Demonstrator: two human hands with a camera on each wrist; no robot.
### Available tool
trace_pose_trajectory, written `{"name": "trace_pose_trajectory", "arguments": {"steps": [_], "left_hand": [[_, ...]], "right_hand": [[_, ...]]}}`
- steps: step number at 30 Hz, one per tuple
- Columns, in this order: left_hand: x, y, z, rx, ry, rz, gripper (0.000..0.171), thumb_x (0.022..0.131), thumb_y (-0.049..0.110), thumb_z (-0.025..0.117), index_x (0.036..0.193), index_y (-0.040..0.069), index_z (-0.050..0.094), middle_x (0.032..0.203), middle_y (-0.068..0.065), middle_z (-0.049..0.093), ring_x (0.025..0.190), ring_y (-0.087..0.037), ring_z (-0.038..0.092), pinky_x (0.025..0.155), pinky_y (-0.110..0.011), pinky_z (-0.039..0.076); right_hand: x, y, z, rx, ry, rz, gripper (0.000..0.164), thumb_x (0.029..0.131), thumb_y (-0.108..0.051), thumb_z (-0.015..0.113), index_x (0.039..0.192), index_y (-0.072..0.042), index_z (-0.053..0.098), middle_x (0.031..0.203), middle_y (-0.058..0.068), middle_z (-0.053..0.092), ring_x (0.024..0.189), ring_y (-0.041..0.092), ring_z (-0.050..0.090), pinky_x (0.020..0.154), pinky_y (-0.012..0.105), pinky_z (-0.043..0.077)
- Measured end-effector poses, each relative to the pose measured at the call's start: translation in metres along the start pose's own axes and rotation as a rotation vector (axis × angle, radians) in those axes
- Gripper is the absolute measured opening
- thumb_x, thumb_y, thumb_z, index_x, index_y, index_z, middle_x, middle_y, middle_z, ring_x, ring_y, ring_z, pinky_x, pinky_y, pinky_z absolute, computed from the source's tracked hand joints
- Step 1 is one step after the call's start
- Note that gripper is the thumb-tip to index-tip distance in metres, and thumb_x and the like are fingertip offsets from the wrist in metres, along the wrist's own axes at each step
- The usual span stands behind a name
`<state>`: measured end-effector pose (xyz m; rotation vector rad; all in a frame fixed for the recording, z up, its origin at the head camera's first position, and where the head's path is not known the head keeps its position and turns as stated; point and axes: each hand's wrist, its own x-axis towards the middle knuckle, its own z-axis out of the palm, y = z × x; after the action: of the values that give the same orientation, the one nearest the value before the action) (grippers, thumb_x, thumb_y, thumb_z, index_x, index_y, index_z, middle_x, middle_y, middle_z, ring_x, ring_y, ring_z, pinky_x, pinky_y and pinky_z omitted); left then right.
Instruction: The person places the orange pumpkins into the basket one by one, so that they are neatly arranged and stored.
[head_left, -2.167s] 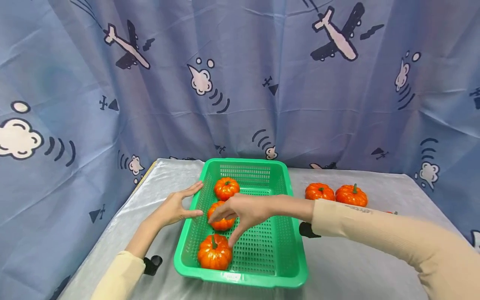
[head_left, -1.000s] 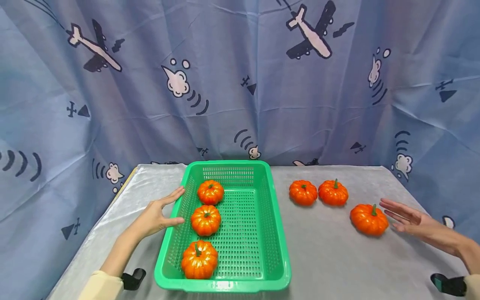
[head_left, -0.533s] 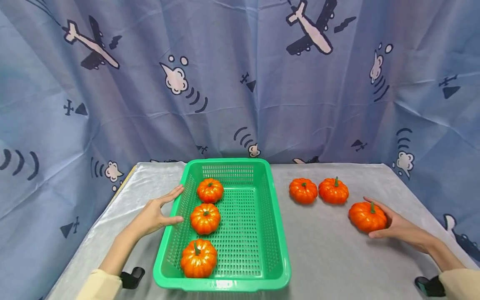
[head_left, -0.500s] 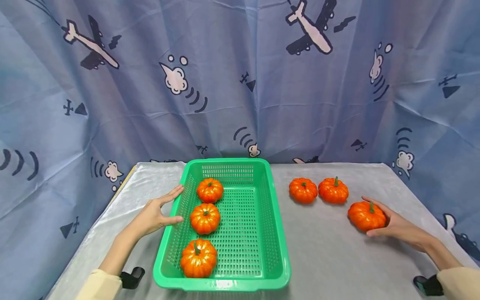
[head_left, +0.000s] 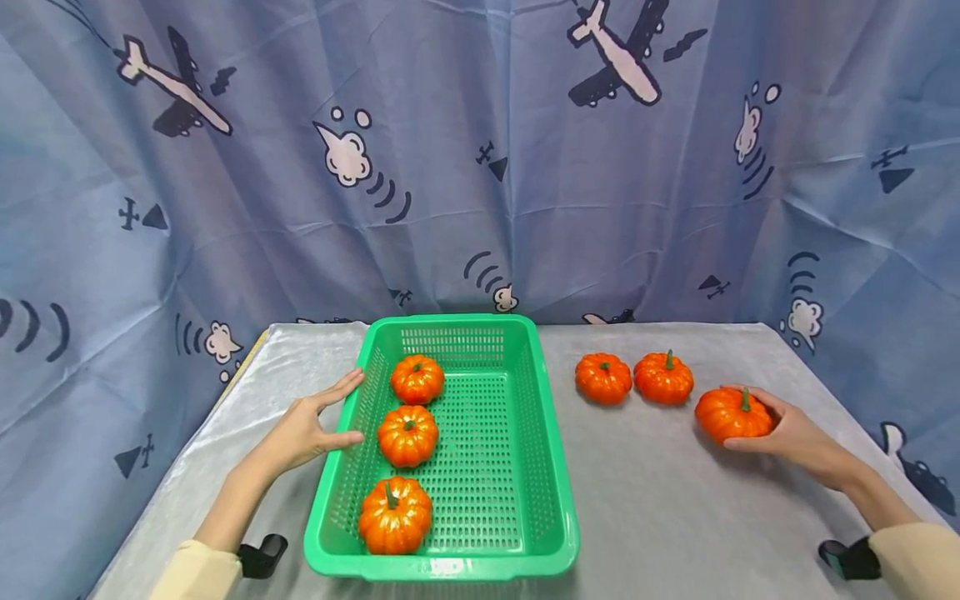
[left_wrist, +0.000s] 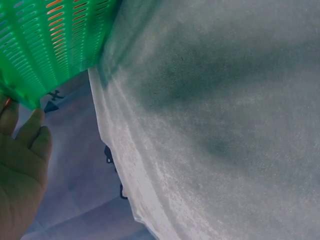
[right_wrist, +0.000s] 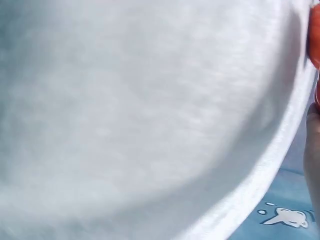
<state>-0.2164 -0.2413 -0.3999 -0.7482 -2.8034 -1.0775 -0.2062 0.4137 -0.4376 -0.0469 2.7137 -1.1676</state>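
My right hand (head_left: pixel 801 437) grips a small orange pumpkin (head_left: pixel 727 415) on the right of the table, thumb on its near side and fingers behind it. The pumpkin's green stem points up. In the right wrist view only the edge of my hand (right_wrist: pixel 312 150) shows at the right border. My left hand (head_left: pixel 303 429) rests at the left rim of a green plastic basket (head_left: pixel 561 500), its fingers and thumb extended and spread. The left wrist view has that hand (left_wrist: pixel 22 170) beside the basket's slotted wall (left_wrist: pixel 55 45). Three pumpkins stand along the basket's left side, the nearest pumpkin (head_left: pixel 395 517) being largest.
Two more orange pumpkins stand behind the gripped one, a left pumpkin (head_left: pixel 603 379) and a right pumpkin (head_left: pixel 663 380). A grey-white cloth (head_left: pixel 645 508) covers the table. A blue curtain with airplane print (head_left: pixel 450 167) hangs behind the table.
My right hand has left the basket, reached right and taken hold of a pumpkin, now slightly raised from where it stood. My left hand has stayed at the basket's rim.
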Motion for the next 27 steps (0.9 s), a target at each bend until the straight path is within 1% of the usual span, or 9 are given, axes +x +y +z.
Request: {"name": "trace_pose_trajectory", "arguments": {"steps": [1, 4, 6, 8, 12, 15, 20, 24, 27], "left_hand": [[0.000, 0.000, 0.000, -0.001, -0.001, -0.002, 0.083, 0.077, 0.021, 0.081, 0.148, 0.009, 0.038, 0.153, -0.009, 0.031, 0.135, -0.042, 0.032, 0.103, -0.060, 0.034], [0.000, 0.001, -0.001, -0.001, -0.004, -0.008, 0.083, 0.077, 0.021, 0.081, 0.148, 0.009, 0.038, 0.153, -0.009, 0.031, 0.135, -0.042, 0.032, 0.103, -0.060, 0.034], [0.000, 0.001, -0.002, 0.001, -0.007, -0.014, 0.082, 0.078, 0.022, 0.080, 0.148, 0.009, 0.038, 0.153, -0.009, 0.031, 0.135, -0.042, 0.032, 0.103, -0.060, 0.034], [0.000, 0.001, -0.001, 0.006, -0.008, -0.014, 0.082, 0.079, 0.023, 0.080, 0.147, 0.009, 0.039, 0.153, -0.009, 0.031, 0.135, -0.042, 0.032, 0.103, -0.060, 0.034], [0.000, 0.001, 0.000, 0.002, -0.008, -0.013, 0.081, 0.079, 0.023, 0.079, 0.147, 0.009, 0.039, 0.153, -0.009, 0.031, 0.135, -0.042, 0.032, 0.102, -0.061, 0.034], [-0.001, 0.001, 0.000, -0.006, -0.007, -0.011, 0.081, 0.079, 0.021, 0.080, 0.147, 0.008, 0.038, 0.153, -0.009, 0.031, 0.135, -0.042, 0.031, 0.103, -0.060, 0.034], [-0.001, 0.000, 0.000, -0.014, -0.006, -0.013, 0.083, 0.078, 0.019, 0.080, 0.148, 0.009, 0.037, 0.154, -0.009, 0.030, 0.136, -0.041, 0.030, 0.104, -0.059, 0.033], [-0.001, 0.000, 0.000, -0.008, -0.007, -0.014, 0.082, 0.079, 0.021, 0.080, 0.148, 0.009, 0.037, 0.154, -0.009, 0.030, 0.136, -0.042, 0.030, 0.104, -0.060, 0.033], [0.000, 0.000, 0.001, 0.000, -0.006, -0.018, 0.082, 0.079, 0.022, 0.079, 0.148, 0.010, 0.037, 0.154, -0.008, 0.029, 0.135, -0.043, 0.030, 0.103, -0.061, 0.033]], "right_hand": [[0.000, -0.003, -0.002, 0.001, 0.003, -0.004, 0.088, 0.089, -0.029, 0.068, 0.146, 0.013, 0.015, 0.138, 0.038, 0.029, 0.114, 0.046, 0.040, 0.087, 0.052, 0.049], [0.000, -0.012, -0.006, 0.011, 0.010, -0.018, 0.088, 0.089, -0.026, 0.068, 0.146, 0.013, 0.013, 0.139, 0.038, 0.028, 0.114, 0.045, 0.040, 0.082, 0.034, 0.052], [0.000, -0.020, -0.007, 0.020, 0.013, -0.027, 0.088, 0.089, -0.025, 0.068, 0.147, 0.012, 0.013, 0.140, 0.037, 0.028, 0.113, 0.040, 0.042, 0.076, 0.022, 0.049], [0.000, -0.029, -0.006, 0.044, 0.015, -0.047, 0.087, 0.089, -0.024, 0.068, 0.148, 0.010, 0.013, 0.140, 0.035, 0.028, 0.110, 0.031, 0.045, 0.074, 0.019, 0.049], [0.000, -0.050, -0.002, 0.094, 0.027, -0.107, 0.082, 0.089, -0.020, 0.068, 0.149, 0.005, 0.019, 0.138, 0.027, 0.034, 0.101, 0.007, 0.046, 0.077, 0.020, 0.051], [0.002, -0.069, 0.003, 0.118, 0.026, -0.143, 0.083, 0.088, -0.020, 0.070, 0.150, 0.002, 0.019, 0.141, 0.026, 0.033, 0.101, 0.000, 0.043, 0.078, 0.017, 0.050], [0.011, -0.104, 0.015, 0.167, 0.020, -0.175, 0.084, 0.085, -0.018, 0.073, 0.151, -0.003, 0.023, 0.143, 0.023, 0.033, 0.108, 0.009, 0.045, 0.081, 0.017, 0.049], [0.020, -0.129, 0.026, 0.209, -0.007, -0.201, 0.085, 0.084, -0.016, 0.075, 0.151, -0.005, 0.023, 0.142, 0.021, 0.035, 0.114, 0.024, 0.045, 0.082, 0.021, 0.050], [0.028, -0.148, 0.037, 0.252, -0.036, -0.217, 0.086, 0.082, -0.015, 0.076, 0.151, -0.006, 0.025, 0.140, 0.021, 0.038, 0.116, 0.032, 0.044, 0.082, 0.024, 0.051]]}}
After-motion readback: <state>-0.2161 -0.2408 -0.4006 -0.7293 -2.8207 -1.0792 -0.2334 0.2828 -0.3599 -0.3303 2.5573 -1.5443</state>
